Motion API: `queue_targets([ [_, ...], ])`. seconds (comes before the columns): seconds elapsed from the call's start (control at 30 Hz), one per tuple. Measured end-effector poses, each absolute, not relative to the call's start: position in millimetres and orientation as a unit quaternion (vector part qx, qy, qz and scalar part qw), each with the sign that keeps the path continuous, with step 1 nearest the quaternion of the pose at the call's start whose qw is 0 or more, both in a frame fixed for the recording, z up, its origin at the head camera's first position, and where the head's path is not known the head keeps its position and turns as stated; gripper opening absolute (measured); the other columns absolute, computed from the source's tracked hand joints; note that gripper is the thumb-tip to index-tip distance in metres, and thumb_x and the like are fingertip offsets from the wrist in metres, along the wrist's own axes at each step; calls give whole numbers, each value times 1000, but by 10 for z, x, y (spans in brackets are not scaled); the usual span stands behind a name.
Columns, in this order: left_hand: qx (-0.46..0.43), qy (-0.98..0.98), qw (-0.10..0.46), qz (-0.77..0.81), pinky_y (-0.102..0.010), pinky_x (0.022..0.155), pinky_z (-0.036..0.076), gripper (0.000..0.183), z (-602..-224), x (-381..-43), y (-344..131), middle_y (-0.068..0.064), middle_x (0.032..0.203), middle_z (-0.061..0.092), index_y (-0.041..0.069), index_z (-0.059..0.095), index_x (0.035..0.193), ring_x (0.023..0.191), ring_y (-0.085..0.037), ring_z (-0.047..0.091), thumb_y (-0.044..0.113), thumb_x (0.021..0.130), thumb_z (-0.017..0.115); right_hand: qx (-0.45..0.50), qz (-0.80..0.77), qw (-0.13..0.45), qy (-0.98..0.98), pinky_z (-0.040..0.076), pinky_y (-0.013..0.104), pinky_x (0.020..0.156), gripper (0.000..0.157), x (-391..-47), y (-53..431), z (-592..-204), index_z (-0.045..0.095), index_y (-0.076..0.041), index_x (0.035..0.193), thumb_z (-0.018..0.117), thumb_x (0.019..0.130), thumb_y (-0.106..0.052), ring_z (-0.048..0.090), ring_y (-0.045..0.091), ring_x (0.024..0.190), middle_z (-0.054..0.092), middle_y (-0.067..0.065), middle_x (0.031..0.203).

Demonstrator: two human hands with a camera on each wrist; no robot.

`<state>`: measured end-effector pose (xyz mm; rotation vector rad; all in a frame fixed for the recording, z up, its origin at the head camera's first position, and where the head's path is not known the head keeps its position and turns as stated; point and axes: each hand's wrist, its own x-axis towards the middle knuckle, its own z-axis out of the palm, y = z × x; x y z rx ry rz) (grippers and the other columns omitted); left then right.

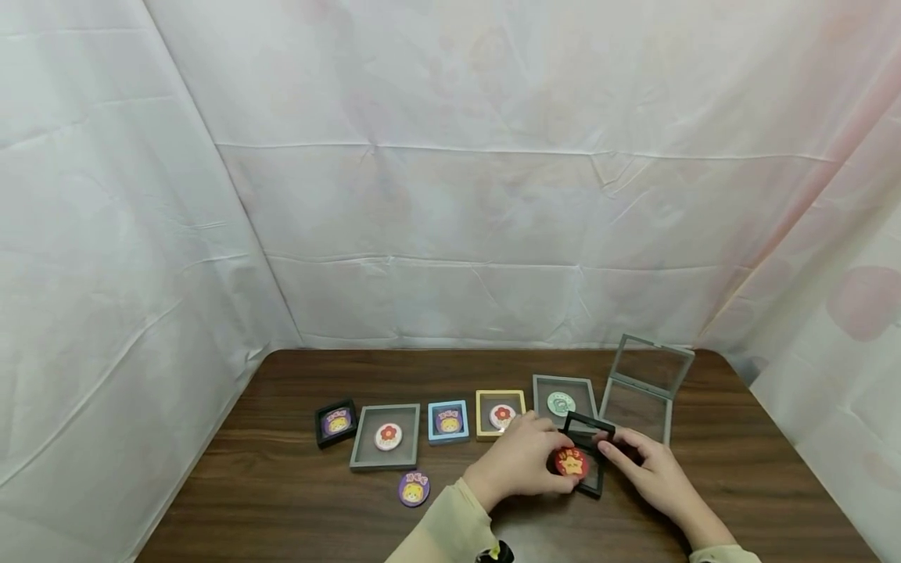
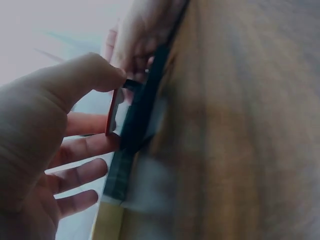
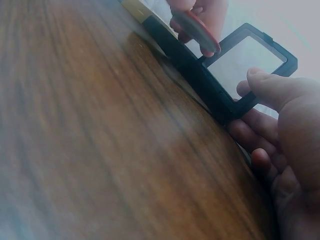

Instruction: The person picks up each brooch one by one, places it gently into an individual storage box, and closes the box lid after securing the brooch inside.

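Between thumb and fingers my left hand (image 1: 522,457) pinches a round red badge (image 1: 571,463) with a yellow star on it. The badge is held by its edge, tilted, close over the lower half of a small black display case (image 1: 593,478). That case is unfolded on the table, its clear-windowed lid (image 3: 252,62) raised. My right hand (image 1: 651,475) grips the side of the lid, the thumb on one face and fingers behind, as the right wrist view shows. In the left wrist view the badge (image 2: 113,112) appears edge-on beside the dark case.
A larger grey case (image 1: 637,410) stands open at the back right. Leftward are cases with badges: grey (image 1: 587,383), yellow (image 1: 500,435), blue (image 1: 448,439), grey (image 1: 354,455) and black (image 1: 326,443). A loose purple badge (image 1: 414,489) lies on the wooden table (image 1: 281,508). White curtains surround the table.
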<state>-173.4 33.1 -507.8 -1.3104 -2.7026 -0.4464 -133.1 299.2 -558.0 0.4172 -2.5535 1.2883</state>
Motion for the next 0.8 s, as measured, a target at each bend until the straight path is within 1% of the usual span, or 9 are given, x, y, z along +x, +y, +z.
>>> queue_targets([
  [0.17,-429,-893,86,-107,-26,89,45,42,-5128,-1683,385,13,114,72,29,82,121,100,-7,54,58,89,83,147,443,129,-875,55,20,79,17,-1333,2991,-5581,79,-26,107,74,106,-10,71,2,99,82,-4,115],
  [0.33,-422,-896,108,-84,-27,89,44,42,-5132,-1636,409,12,117,72,30,82,121,104,-9,55,59,91,81,142,439,123,-879,56,22,80,15,-1330,2986,-5567,79,-27,107,74,106,-13,71,1,100,81,-7,114],
  [0.57,-418,-897,130,-63,-32,96,46,46,-5151,-1616,443,12,122,75,28,79,127,106,-10,60,62,95,80,141,443,127,-876,55,26,73,15,-1325,2979,-5557,79,-26,107,74,106,-11,69,3,88,81,-8,108],
  [0.7,-403,-902,137,-67,-31,93,46,48,-5157,-1625,450,12,121,75,28,80,124,106,-10,61,64,92,81,147,444,128,-874,55,25,73,16,-1325,2982,-5557,79,-25,108,74,106,-10,69,3,88,81,-6,110],
  [0.8,-388,-910,131,-71,-30,91,45,48,-5164,-1627,445,11,121,74,29,81,120,107,-11,62,66,90,83,145,446,126,-874,54,25,74,15,-1324,2982,-5558,79,-25,109,74,106,-11,69,4,89,81,-5,111],
])
